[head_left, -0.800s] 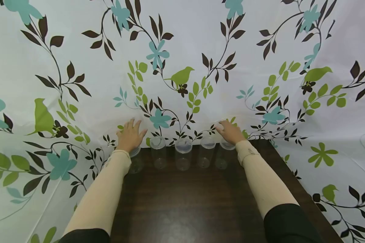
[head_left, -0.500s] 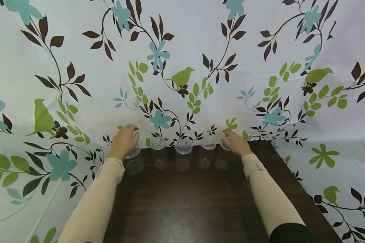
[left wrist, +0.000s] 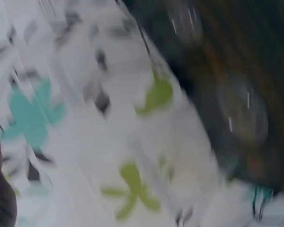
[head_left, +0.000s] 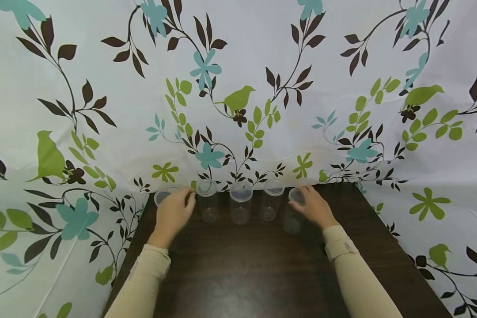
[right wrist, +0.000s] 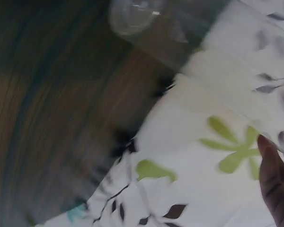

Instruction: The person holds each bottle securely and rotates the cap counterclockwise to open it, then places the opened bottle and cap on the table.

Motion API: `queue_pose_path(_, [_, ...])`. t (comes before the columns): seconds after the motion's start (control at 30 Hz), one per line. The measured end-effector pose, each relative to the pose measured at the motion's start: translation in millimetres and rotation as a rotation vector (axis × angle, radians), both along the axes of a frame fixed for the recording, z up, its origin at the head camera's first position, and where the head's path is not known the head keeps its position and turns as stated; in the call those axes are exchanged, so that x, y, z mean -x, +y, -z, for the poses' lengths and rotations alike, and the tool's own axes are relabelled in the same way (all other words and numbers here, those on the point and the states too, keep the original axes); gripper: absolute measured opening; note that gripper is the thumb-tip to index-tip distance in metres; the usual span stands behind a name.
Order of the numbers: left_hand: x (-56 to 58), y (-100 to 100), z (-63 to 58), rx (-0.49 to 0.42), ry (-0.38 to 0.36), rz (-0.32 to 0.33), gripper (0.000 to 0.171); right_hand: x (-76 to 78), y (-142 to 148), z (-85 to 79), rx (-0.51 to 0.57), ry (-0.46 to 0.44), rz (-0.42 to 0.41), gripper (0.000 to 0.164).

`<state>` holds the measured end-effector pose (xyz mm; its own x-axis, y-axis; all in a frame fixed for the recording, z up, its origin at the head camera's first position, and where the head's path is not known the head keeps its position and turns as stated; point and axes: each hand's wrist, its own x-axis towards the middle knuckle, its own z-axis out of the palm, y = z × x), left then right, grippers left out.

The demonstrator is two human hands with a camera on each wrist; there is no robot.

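Several clear plastic cups stand in a row along the back of the dark table. My right hand [head_left: 315, 206] grips the rightmost cup [head_left: 292, 221] near its rim, thumb in front and fingers behind. In the right wrist view only fingers [right wrist: 273, 182] show, beside a piece of clear rim. My left hand [head_left: 172, 216] is in front of the leftmost cup [head_left: 163, 194], fingers bent toward the right, and hides most of its body. I cannot tell whether it holds that cup. Just right of its fingertips stands the second cup [head_left: 208, 204].
The middle cup [head_left: 240, 205] and another cup [head_left: 271, 203] stand between the hands. A white cloth [head_left: 238, 53] printed with leaves, flowers and birds hangs behind the table [head_left: 238, 265] and on both sides.
My right hand has lowered onto the rightmost cup, which has shifted slightly nearer. My left hand came down from above the leftmost cup and moved right; that cup's rim now shows farther left.
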<state>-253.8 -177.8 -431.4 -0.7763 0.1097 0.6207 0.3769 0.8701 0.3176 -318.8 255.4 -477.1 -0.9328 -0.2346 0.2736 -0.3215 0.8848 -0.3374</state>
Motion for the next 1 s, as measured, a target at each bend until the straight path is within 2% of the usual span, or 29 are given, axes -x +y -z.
queue_pose_path(0.07, [-12.6, 18.1, 13.0, -0.003, -0.034, 0.067, 0.011, -15.3, -8.5, -1.1, 0.05, -0.009, -0.034, 0.064])
queue_pose_path(0.17, [-28.1, 41.8, 36.3, -0.006, -0.187, 0.204, 0.018, -35.6, -27.4, 1.4, 0.172, 0.001, -0.151, 0.06])
queue_pose_path(0.23, [-33.6, 51.8, 53.1, -0.017, -0.283, 0.288, 0.032, -47.7, -42.9, 4.5, 0.272, 0.011, -0.25, 0.056])
queue_pose_path(0.3, [-36.0, 56.5, 68.3, -0.05, -0.347, 0.379, 0.054, -58.5, -58.1, 8.8, 0.372, 0.018, -0.352, 0.053])
queue_pose_path(0.43, [-38.6, 55.2, 90.0, -0.215, -0.43, 0.576, 0.1, -80.8, -84.6, 15.1, 0.564, -0.047, -0.485, 0.052])
queue_pose_path(0.53, [-42.0, 52.5, 99.3, -0.346, -0.562, 0.742, 0.117, -92.0, -99.4, 17.8, 0.697, -0.095, -0.532, 0.054])
queue_pose_path(0.6, [-45.1, 52.6, 104.2, -0.405, -0.666, 0.822, 0.122, -96.2, -107.3, 19.5, 0.776, -0.11, -0.546, 0.056])
queue_pose_path(0.7, [-50.2, 56.3, 111.7, -0.463, -0.774, 0.864, 0.124, -99.5, -116.9, 24.2, 0.88, -0.127, -0.558, 0.059])
queue_pose_path(0.8, [-54.8, 62.1, 119.1, -0.489, -0.823, 0.865, 0.118, -103.1, -125.0, 32.1, 0.973, -0.157, -0.564, 0.059])
queue_pose_path(0.9, [-60.1, 68.2, 124.2, -0.472, -0.823, 0.816, 0.101, -106.8, -132.7, 40.7, 1.058, -0.174, -0.567, 0.06])
queue_pose_path(1.0, [-65.0, 73.3, 126.9, -0.439, -0.771, 0.726, 0.079, -109.5, -138.4, 46.7, 1.136, -0.205, -0.538, 0.062])
